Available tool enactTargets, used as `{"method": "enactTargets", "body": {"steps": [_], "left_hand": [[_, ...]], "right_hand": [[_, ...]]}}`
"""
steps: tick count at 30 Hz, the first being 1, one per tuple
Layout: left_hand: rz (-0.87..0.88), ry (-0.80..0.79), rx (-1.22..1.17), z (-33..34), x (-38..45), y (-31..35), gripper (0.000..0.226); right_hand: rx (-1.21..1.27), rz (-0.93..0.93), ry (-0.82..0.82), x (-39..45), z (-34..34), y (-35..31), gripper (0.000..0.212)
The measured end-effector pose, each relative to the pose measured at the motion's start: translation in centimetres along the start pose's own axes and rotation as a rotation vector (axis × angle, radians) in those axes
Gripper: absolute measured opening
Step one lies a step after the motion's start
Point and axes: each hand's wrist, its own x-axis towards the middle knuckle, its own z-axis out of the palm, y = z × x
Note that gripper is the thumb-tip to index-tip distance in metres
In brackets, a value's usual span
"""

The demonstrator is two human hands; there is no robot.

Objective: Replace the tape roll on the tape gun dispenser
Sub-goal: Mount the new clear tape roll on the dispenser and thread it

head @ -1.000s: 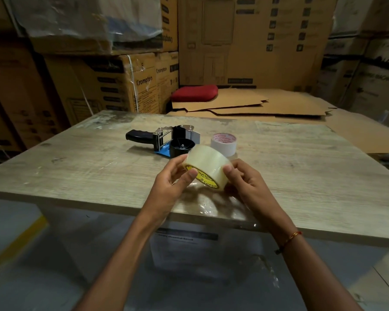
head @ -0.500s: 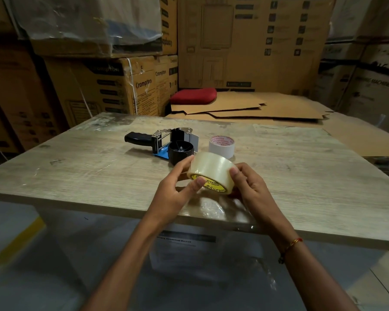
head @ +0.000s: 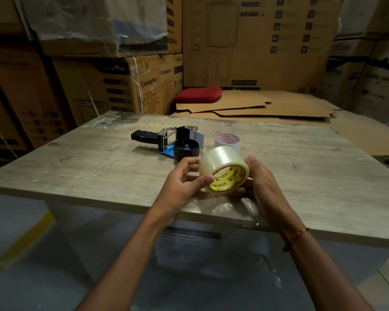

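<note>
I hold a full roll of clear tape (head: 221, 159) with a yellow printed core just above the table's near edge. My left hand (head: 182, 185) pinches its left rim with thumb and fingers. My right hand (head: 259, 182) grips its right side from behind. The tape gun dispenser (head: 173, 142) lies on its side beyond the roll, black handle pointing left, its black hub bare. A white, nearly spent tape core (head: 227, 141) with red print stands to the right of the dispenser.
The wooden table (head: 76, 167) carries crumpled clear plastic wrap (head: 229, 207) under my hands. Stacked cardboard cartons (head: 112, 86) rise behind and to the left. Flat cardboard sheets (head: 267, 106) and a red cushion (head: 198, 94) lie beyond the far edge.
Both hands have tilted and turned the clear roll, so its yellow core now faces me more fully. The dispenser and white core have not moved.
</note>
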Motion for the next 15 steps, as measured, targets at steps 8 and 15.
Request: {"method": "enactTargets", "body": {"steps": [8, 15], "left_hand": [[0.072, 0.078, 0.336, 2.0, -0.5, -0.6, 0.057], [0.032, -0.094, 0.091, 1.7, -0.7, 0.5, 0.017]], "right_hand": [[-0.154, -0.128, 0.011, 0.3, -0.6, 1.0, 0.029], [-0.123, -0.028, 0.105, 0.6, 0.1, 0.7, 0.036]]}}
